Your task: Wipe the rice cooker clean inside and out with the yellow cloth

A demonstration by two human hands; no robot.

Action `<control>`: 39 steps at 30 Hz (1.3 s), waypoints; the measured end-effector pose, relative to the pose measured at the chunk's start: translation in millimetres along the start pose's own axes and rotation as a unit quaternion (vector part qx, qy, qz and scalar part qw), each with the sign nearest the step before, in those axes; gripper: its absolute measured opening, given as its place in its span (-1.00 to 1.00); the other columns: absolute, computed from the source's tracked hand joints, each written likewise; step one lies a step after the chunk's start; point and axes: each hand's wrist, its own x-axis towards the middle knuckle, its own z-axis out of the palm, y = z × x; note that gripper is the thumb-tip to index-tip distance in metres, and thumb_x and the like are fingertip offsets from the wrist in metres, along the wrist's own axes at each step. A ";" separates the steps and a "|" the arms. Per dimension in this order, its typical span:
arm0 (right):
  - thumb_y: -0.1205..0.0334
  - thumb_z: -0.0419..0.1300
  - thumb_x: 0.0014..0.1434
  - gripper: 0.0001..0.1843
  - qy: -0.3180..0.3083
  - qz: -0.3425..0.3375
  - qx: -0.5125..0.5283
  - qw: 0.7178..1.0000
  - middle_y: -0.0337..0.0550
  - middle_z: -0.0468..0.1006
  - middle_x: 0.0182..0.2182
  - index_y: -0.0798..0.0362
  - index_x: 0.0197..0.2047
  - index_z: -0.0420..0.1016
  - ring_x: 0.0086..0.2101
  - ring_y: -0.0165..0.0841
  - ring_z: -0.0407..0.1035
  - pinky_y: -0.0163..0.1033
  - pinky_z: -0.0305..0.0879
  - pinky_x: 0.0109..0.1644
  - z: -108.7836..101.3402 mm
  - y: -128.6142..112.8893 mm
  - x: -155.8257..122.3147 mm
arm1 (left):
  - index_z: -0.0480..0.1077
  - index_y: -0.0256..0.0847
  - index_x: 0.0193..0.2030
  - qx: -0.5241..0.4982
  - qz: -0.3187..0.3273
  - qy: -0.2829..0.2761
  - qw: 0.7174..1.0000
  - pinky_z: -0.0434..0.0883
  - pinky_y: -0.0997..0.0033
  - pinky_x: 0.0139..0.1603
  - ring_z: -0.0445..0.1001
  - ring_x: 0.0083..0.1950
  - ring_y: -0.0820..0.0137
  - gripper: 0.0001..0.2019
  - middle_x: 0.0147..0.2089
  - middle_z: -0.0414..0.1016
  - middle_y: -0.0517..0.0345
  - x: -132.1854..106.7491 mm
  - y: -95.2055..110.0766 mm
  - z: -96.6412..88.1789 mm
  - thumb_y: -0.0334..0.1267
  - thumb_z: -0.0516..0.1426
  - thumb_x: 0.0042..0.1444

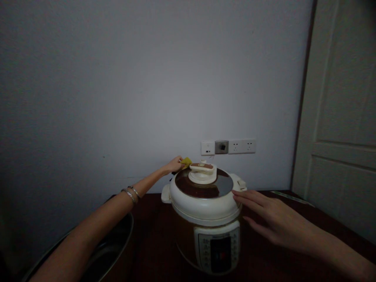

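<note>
An electric pressure cooker [205, 209] with a white and brown lid stands upright on the dark table, its control panel [219, 250] facing me. My left hand [176, 163] reaches behind the lid's far left edge, closed on a yellow cloth [186, 161] that touches or nearly touches the rim. Part of that hand and the cloth is hidden behind the lid. With fingers stretched out, my right hand [264, 213] lies against the lid's right side and holds nothing. The lid handle [202, 168] is on top, touched by neither hand.
A dark round pot [117, 250] stands at the lower left, partly behind my left forearm. Wall sockets [242, 146] sit above the table [152, 235] behind the cooker. A flat strip [292, 197] lies at the table's back right, near a door [337, 117].
</note>
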 end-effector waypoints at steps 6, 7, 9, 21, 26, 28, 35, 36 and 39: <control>0.36 0.14 0.10 -0.47 0.050 -0.023 -0.025 0.998 -0.02 0.48 0.04 0.03 0.18 0.34 -0.05 -0.19 0.44 -0.02 0.47 -0.03 7.7 -2.2 3.4 | 0.16 -0.20 -0.24 -0.013 -0.034 0.026 0.999 0.23 0.57 -0.50 0.37 -0.43 0.48 -0.81 -0.43 0.39 0.26 -39.6 -20.1 -16.8 -0.30 0.12 0.03; 0.36 0.13 0.11 -0.49 0.058 -0.026 -0.028 0.998 -0.02 0.49 0.03 0.03 0.16 0.36 -0.06 -0.19 0.45 -0.02 0.47 -0.03 9.6 -1.5 3.8 | 0.17 -0.20 -0.24 -0.010 -0.036 0.031 0.999 0.23 0.56 -0.50 0.37 -0.44 0.48 -0.82 -0.44 0.38 0.27 -48.6 -20.8 -19.2 -0.31 0.11 0.03; 0.36 0.12 0.12 -0.52 0.069 -0.032 -0.036 0.996 -0.03 0.51 0.01 0.04 0.13 0.39 -0.09 -0.18 0.47 -0.01 0.48 -0.04 13.4 0.7 3.6 | 0.18 -0.19 -0.25 0.000 -0.034 0.042 0.999 0.23 0.55 -0.48 0.37 -0.43 0.47 -0.83 -0.45 0.37 0.29 -68.5 -17.6 -22.9 -0.35 0.10 0.02; 0.34 0.06 0.19 -0.62 0.074 -0.051 -0.086 0.992 0.00 0.51 0.00 0.07 0.07 0.44 -0.16 -0.17 0.50 -0.05 0.53 -0.20 14.5 6.2 3.5 | 0.21 -0.28 -0.05 0.296 0.193 -0.027 0.935 0.37 0.24 -0.34 0.49 -0.33 0.20 -0.62 -0.30 0.50 -0.04 -192.1 97.7 4.0 -0.57 -0.01 -0.07; 0.40 0.05 0.18 -0.52 0.125 -0.015 -0.022 0.992 0.00 0.50 0.01 0.01 0.18 0.31 -0.11 -0.22 0.47 -0.13 0.50 -0.16 0.5 -13.6 13.8 | 0.18 -0.30 -0.07 0.278 0.298 -0.031 0.913 0.43 0.22 -0.32 0.49 -0.26 0.19 -0.61 -0.22 0.49 -0.11 -203.5 114.1 32.4 -0.55 0.01 -0.11; 0.44 0.04 0.13 -0.42 0.092 -0.020 0.046 0.995 0.01 0.47 0.03 0.01 0.24 0.21 -0.03 -0.24 0.42 -0.15 0.46 -0.05 -5.5 -22.7 14.5 | 0.18 -0.29 -0.08 0.251 0.351 -0.038 0.901 0.44 0.25 -0.27 0.48 -0.20 0.21 -0.63 -0.17 0.47 -0.11 -204.9 119.3 44.0 -0.54 0.01 -0.09; 0.34 0.21 0.03 -0.03 -0.010 0.012 0.162 0.987 0.20 0.15 0.25 0.09 0.38 -0.28 0.17 -0.13 0.19 -0.06 0.31 0.13 -3.5 -38.1 -0.9 | 0.25 -0.22 -0.09 0.212 0.395 -0.026 0.894 0.42 0.29 -0.18 0.36 -0.06 0.26 -0.75 -0.05 0.34 -0.08 -200.6 138.2 51.1 -0.49 -0.02 0.08; 0.32 0.19 0.07 -0.06 -0.005 0.021 0.168 0.986 0.21 0.19 0.23 0.10 0.38 -0.28 0.14 -0.16 0.23 -0.09 0.33 0.10 -0.1 -37.3 -1.4 | 0.26 -0.21 -0.11 0.205 0.388 -0.026 0.898 0.41 0.31 -0.21 0.35 -0.08 0.28 -0.77 -0.06 0.33 -0.07 -199.4 140.4 47.9 -0.48 -0.02 0.09; 0.38 0.02 0.20 -0.32 0.044 -0.036 0.133 0.990 0.14 0.43 0.05 0.08 0.35 -0.11 -0.02 -0.25 0.38 -0.15 0.40 -0.03 9.4 -26.8 2.1 | 0.29 -0.19 -0.18 0.137 0.387 -0.081 0.908 0.39 0.36 -0.24 0.35 -0.16 0.34 -0.82 -0.14 0.34 0.03 -193.6 147.6 35.2 -0.42 0.07 0.05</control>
